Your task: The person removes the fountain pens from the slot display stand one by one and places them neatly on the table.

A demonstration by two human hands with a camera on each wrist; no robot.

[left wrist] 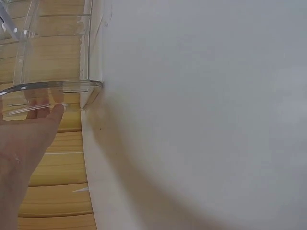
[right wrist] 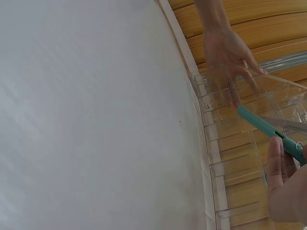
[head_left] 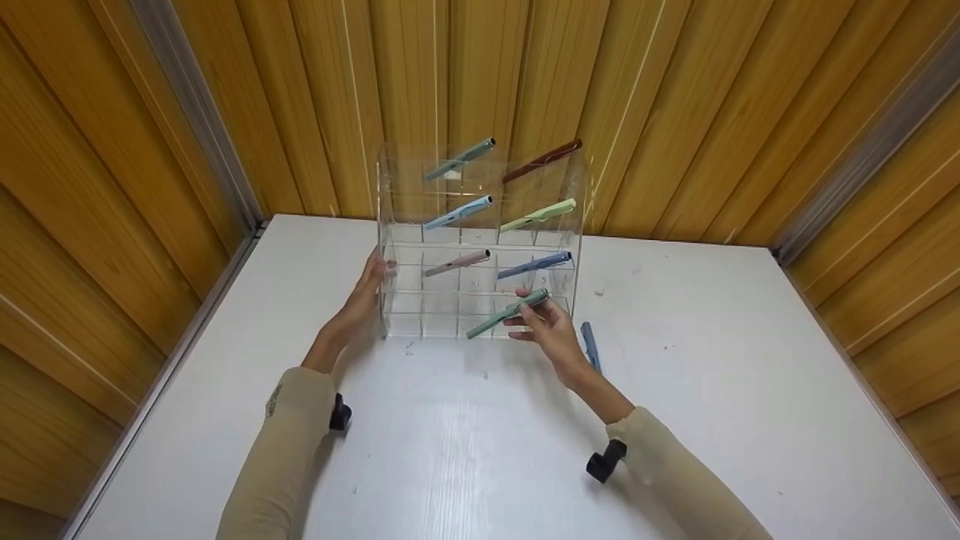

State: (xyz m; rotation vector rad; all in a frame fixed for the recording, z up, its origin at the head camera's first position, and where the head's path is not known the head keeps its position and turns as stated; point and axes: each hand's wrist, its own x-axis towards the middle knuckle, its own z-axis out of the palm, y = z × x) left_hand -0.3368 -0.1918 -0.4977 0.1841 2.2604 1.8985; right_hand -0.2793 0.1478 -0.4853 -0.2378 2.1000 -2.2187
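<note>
A clear acrylic pen rack (head_left: 480, 199) with several rows of compartments stands toward the back of the white table. My left hand (head_left: 360, 292) rests against its left side; in the left wrist view, fingers (left wrist: 56, 115) touch the clear side panel. At the lower front of the rack, my right hand (head_left: 551, 330) pinches a green capped pen (head_left: 499, 318) between thumb and fingers. The pen is tilted, its capped end up to the right. In the right wrist view, the same pen (right wrist: 261, 125) points toward the left hand (right wrist: 225, 50). Whether it touches the rack, I cannot tell.
Slanted pens sit in the rack: teal (head_left: 459, 159), dark red (head_left: 541, 160), light blue (head_left: 457, 213), light green (head_left: 538, 214), pinkish (head_left: 457, 263) and blue (head_left: 535, 265). Another blue pen (head_left: 591, 346) lies on the table (head_left: 712, 375) beside my right wrist. Wood-patterned walls (head_left: 487, 75) enclose the table.
</note>
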